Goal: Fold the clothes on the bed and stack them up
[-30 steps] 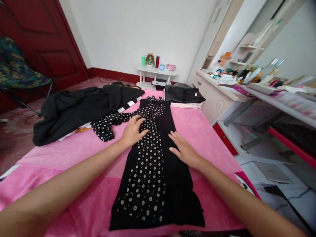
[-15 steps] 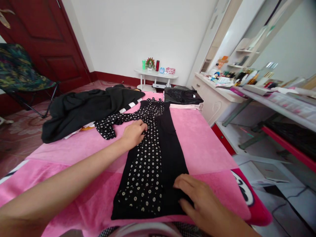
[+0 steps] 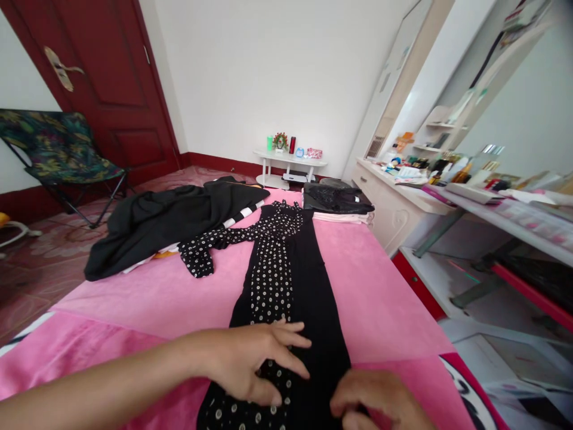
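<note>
A long black dress [image 3: 319, 298] with a white-dotted panel and a dotted sleeve lies folded lengthwise on the pink blanket. Its lower end runs out of view at the bottom. My left hand [image 3: 255, 358] is over the lower part of the dotted panel, fingers spread and holding nothing. At the dress's lower right edge, my right hand [image 3: 380, 400] has its fingers curled round the black cloth, thumb below; the lower part of this hand is cut off by the frame.
A heap of dark clothes [image 3: 165, 221] lies on the left of the pink blanket [image 3: 380, 292]. Folded clothes [image 3: 340, 200] are stacked at the far right corner. Beyond stands a low white table [image 3: 290, 158]. A folding chair [image 3: 67, 155] is left, a cluttered dresser [image 3: 385, 185] right.
My left hand has moved from the dress's middle down toward its lower end, its fingers now spread. My right hand stays at the right edge, fingers more curled. The view has tipped upward.
</note>
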Demonstrator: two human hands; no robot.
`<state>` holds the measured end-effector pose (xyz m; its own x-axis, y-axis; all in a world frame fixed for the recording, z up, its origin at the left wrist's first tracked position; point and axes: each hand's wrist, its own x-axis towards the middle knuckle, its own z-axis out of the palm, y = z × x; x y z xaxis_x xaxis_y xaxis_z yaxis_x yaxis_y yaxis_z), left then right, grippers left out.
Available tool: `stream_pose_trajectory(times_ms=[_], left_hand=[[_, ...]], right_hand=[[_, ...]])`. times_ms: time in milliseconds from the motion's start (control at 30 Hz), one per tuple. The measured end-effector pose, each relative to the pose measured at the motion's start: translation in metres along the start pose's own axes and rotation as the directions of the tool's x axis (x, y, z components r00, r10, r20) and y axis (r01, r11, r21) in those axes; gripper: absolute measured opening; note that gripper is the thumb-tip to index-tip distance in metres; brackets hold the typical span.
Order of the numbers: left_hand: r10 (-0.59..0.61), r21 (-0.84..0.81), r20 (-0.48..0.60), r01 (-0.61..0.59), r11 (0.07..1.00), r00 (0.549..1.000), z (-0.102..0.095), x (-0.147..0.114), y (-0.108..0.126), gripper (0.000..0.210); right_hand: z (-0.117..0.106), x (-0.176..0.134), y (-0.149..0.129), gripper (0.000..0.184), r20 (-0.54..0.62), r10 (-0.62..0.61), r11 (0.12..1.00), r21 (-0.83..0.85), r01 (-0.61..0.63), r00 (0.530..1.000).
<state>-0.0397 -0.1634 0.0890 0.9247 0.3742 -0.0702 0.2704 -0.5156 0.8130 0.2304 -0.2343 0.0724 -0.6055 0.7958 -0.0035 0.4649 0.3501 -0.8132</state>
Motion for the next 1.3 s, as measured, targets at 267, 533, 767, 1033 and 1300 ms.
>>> stream_pose_trajectory(times_ms=[267, 533, 767, 1033, 1300], left_hand=[[-0.154, 0.183, -0.759, 0.434, 0.882, 0.633, -0.079, -0.036, -0.075, 0.026], [-0.352, 0.069, -0.906, 0.903, 0.424, 0.234, -0.144, -0.087, -0.133, 0.031], [-0.507, 0.081, -0.83, 0.949, 0.305, 0.234, -0.138, -0.084, -0.138, 0.021], [-0.439, -0.221, -0.851, 0.562, 0.797, 0.288, -0.139, -0.096, -0.129, 0.03], [-0.517, -0.183, -0.792, 0.683, 0.707, 0.324, -0.163, -0.143, -0.106, 0.037]], right_hand=[[-0.029, 0.108, 0.025, 0.04, -0.273, -0.12, 0.98, -0.184, 0.07, 0.955], [-0.053, 0.247, 0.077, 0.04, -0.558, -0.035, 0.998, -0.058, 0.003, 0.829], [-0.082, 0.336, 0.098, 0.032, -0.573, 0.076, 0.989, -0.061, -0.135, 0.816], [-0.079, 0.374, 0.096, 0.03, -0.457, 0.092, 0.947, -0.235, -0.219, 0.885], [-0.081, 0.373, 0.104, 0.007, -0.558, 0.209, 0.948, -0.087, -0.307, 0.803]])
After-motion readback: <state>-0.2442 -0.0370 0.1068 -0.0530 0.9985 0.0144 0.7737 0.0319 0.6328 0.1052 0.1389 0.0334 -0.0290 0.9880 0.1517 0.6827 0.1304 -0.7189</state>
